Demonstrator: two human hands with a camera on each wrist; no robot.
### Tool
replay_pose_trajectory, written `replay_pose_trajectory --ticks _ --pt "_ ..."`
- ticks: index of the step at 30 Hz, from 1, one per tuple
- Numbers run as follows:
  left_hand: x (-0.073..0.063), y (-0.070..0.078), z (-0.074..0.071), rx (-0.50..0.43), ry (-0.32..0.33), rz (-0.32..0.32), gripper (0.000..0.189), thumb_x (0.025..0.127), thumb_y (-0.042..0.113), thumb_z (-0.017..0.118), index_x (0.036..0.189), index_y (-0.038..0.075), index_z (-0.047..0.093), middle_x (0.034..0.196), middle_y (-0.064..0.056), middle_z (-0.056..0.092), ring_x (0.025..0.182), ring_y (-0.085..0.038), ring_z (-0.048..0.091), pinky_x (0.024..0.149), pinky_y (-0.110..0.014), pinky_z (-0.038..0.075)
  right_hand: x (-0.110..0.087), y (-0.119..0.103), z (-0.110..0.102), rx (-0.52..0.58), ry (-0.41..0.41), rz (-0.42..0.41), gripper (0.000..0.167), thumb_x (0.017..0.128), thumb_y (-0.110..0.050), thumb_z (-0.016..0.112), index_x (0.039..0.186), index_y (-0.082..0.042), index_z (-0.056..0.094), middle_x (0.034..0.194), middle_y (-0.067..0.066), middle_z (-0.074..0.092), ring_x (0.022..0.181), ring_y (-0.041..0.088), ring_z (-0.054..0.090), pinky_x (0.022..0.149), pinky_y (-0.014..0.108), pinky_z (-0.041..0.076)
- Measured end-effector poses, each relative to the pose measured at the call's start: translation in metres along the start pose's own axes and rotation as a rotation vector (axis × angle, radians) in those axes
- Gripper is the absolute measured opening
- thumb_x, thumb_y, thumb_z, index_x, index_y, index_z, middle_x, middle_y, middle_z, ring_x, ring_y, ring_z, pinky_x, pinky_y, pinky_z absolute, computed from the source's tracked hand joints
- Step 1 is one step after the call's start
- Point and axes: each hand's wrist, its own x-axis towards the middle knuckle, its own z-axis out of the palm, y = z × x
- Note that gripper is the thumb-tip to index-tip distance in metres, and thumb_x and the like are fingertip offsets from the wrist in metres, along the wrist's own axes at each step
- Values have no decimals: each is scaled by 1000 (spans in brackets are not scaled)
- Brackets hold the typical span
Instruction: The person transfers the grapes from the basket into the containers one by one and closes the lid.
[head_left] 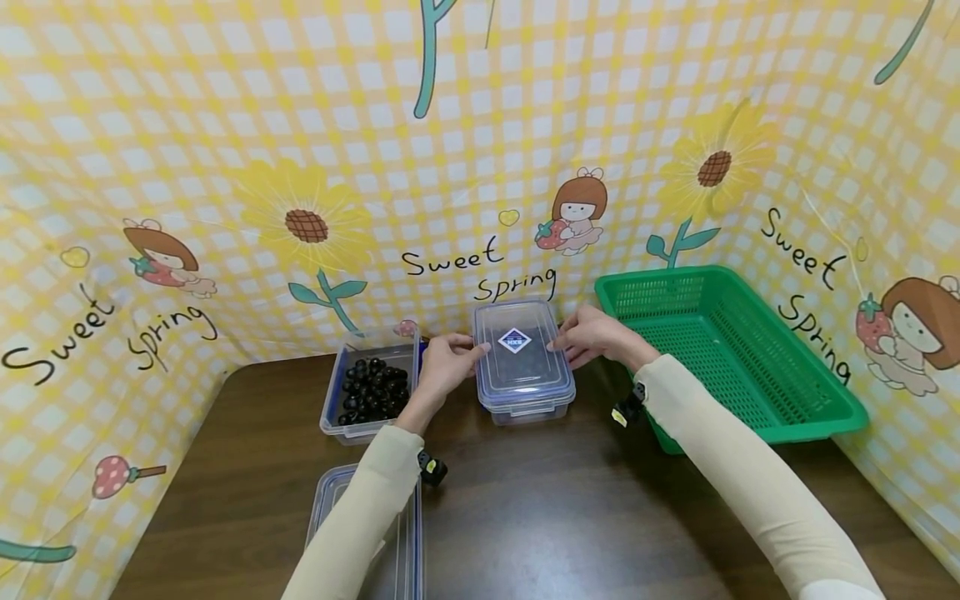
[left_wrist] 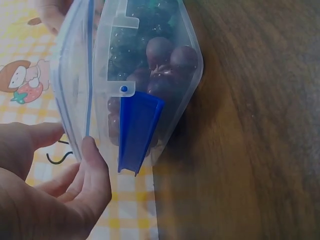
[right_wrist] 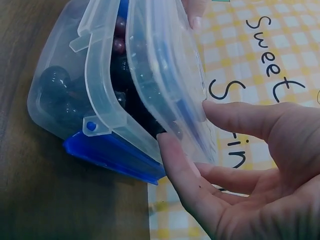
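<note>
A clear plastic lid (head_left: 516,321) with a blue seal and a diamond sticker lies over a clear food container (head_left: 528,414). In the left wrist view, my left hand (left_wrist: 70,185) pinches one edge of the lid between thumb and fingers. My right hand (right_wrist: 240,160) pinches the opposite edge. A gap shows between lid and container in the right wrist view, so the lid is tilted up at that side. Dark red grapes (left_wrist: 165,62) fill the container. Blue side clips (right_wrist: 115,157) hang unfastened.
An uncovered clear container holding black grapes (head_left: 373,390) stands left of my left hand. A green plastic basket (head_left: 697,358) stands at the right. Under my left sleeve lies a blue-rimmed clear lid or box (head_left: 405,542), partly hidden. Printed cloth (head_left: 450,167) hangs behind the brown table (head_left: 555,517).
</note>
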Motion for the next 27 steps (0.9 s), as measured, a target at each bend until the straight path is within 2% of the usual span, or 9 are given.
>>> replay_pose_trajectory --ticks 5,8,11,14,17,21,23,27 --pt "0 -1 2 27 11 -12 40 94 32 81 123 5 74 106 -15 79 78 -17 77 87 -47 65 -1 -1 1 1 2 -16 35 98 -13 75 124 9 69 105 16 79 84 20 78 96 51 62" --pt "0 -1 5 52 19 -18 37 94 32 81 119 6 76 105 -13 79 79 -16 76 78 -38 65 0 0 2 -17 17 -19 33 97 -12 75 122 10 70 107 19 78 86 21 78 95 51 62" --pt "0 -2 8 76 35 -23 34 93 32 82 115 6 77 103 -12 79 79 -16 75 68 -28 61 0 1 5 -44 44 -14 31 97 -12 76 120 9 70 107 18 75 86 21 76 94 51 62" --pt "2 -5 11 90 48 -22 31 93 31 82 113 7 78 100 -10 79 77 -15 72 64 -23 56 0 2 7 -90 68 -9 24 96 -12 76 111 7 72 97 12 69 81 19 72 90 47 65" --pt "3 -6 13 95 57 -17 30 92 30 83 111 7 79 98 -10 80 76 -15 72 63 -23 55 0 1 7 -147 70 -5 16 97 -13 76 96 2 73 81 5 62 74 16 65 79 38 67" --pt "4 -7 15 99 61 -29 29 91 30 84 108 7 80 95 -9 80 75 -14 72 62 -24 55 0 1 9 -195 59 17 20 98 -15 75 81 -6 70 70 1 58 70 15 61 67 29 64" --pt "4 -8 15 101 62 -40 28 91 30 84 107 7 80 92 -9 80 75 -13 71 61 -23 55 1 2 10 -205 55 26 27 98 -16 74 74 -9 65 67 -1 56 70 15 61 68 30 64" --pt "7 -9 17 112 64 -61 27 91 31 84 105 8 80 86 -7 79 72 -13 70 60 -25 55 4 3 11 -207 52 30 28 99 -15 72 74 -10 61 75 1 62 74 16 66 79 39 66"
